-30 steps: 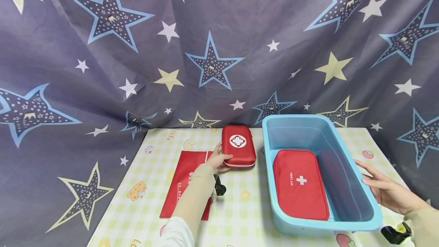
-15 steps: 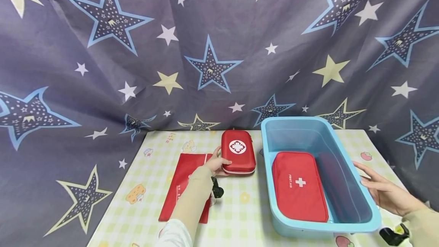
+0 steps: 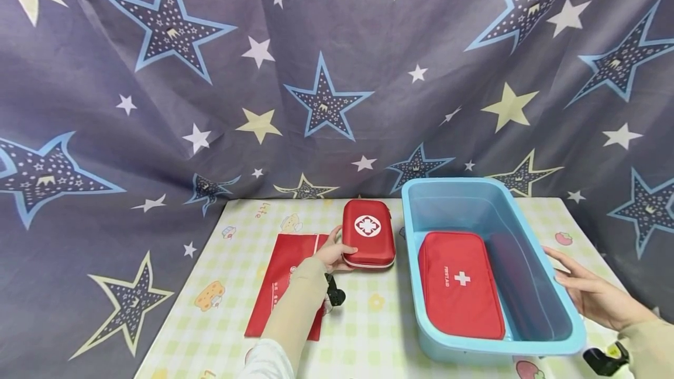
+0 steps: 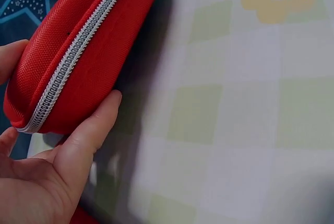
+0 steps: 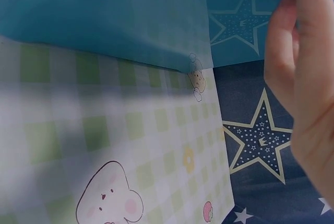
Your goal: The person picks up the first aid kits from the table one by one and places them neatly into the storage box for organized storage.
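My left hand (image 3: 337, 253) holds a red hard-shell first aid case (image 3: 368, 233) by its left side. The thumb is on the top face, which bears a white round cross emblem; other fingers lie beneath the near corner. The left wrist view shows the case's grey zip (image 4: 65, 65) and a finger along its lower half. Whether the case rests on the table is hard to tell. My right hand (image 3: 595, 291) touches the outside right rim of a blue plastic tub (image 3: 413, 303), fingers fairly straight. Inside the tub lies a red first aid pouch (image 3: 447, 309) with a white cross.
A flat red printed bag (image 3: 268, 303) lies on the checked tablecloth (image 3: 368, 332), partly under my left forearm. A star-patterned curtain (image 3: 316, 162) hangs right behind the table. The tub takes up the right side, with a narrow gap between it and the case.
The case and my left hand have come slightly down and nearer in the head view, then a touch to the right. My right hand stays at the tub's rim.
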A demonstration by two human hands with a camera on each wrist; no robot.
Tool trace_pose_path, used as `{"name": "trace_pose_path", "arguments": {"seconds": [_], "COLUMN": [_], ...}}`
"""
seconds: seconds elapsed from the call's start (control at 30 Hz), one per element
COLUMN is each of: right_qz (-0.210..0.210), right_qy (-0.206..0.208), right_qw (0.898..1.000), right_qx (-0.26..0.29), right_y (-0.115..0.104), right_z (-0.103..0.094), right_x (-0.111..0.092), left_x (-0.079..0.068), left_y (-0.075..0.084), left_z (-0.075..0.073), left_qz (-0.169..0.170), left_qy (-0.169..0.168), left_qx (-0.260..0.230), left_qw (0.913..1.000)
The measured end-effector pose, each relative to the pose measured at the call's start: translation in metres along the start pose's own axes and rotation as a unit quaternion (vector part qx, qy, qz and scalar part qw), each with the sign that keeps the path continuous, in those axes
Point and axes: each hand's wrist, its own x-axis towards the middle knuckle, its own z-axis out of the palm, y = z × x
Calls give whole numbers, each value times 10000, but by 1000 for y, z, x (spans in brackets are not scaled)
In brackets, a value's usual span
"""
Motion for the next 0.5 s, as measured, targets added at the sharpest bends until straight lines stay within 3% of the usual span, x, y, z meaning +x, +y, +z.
{"name": "trace_pose_path", "arguments": {"seconds": [0.5], "right_qz": [-8], "right_qy": [-60], "right_qw": [10000], "right_qx": [-4], "right_y": [0], "right_z": [-1], "right_x": [-3], "left_x": [-4], "left_y": [-1], "left_z": [2], "left_qz": [29], "left_qy": [-40], "left_qx": [-263], "left_qw": [9996]}}
